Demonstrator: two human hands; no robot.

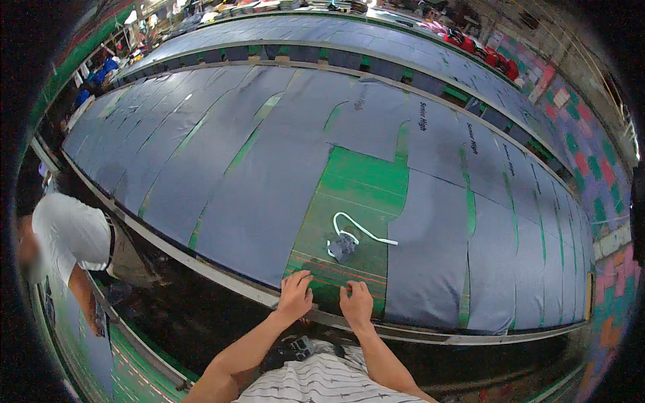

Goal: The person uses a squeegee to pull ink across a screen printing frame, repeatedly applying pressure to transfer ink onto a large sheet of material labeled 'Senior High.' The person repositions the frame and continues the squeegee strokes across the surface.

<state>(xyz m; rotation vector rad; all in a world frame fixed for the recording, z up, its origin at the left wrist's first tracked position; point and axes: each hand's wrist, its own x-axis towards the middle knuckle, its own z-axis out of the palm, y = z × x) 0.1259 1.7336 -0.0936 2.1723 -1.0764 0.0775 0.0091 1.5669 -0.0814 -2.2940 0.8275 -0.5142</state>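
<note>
Left hand point(296, 295) and right hand point(356, 302), half-curled, empty, rest at six o'clock of the desk point(368, 178), probably for support.

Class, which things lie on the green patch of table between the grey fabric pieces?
A white cord and a small grey bundle. The green patch directly beneath the bundle is covered and cannot be seen.

The green table top point(366, 176) is looking smooth and slightly glossy. The grey panels point(262, 168) are resembling matt cloth, the small bundle point(342, 249) is showing rough, crumpled fabric, and the edge rail point(208, 264) is appearing metallic.
</note>
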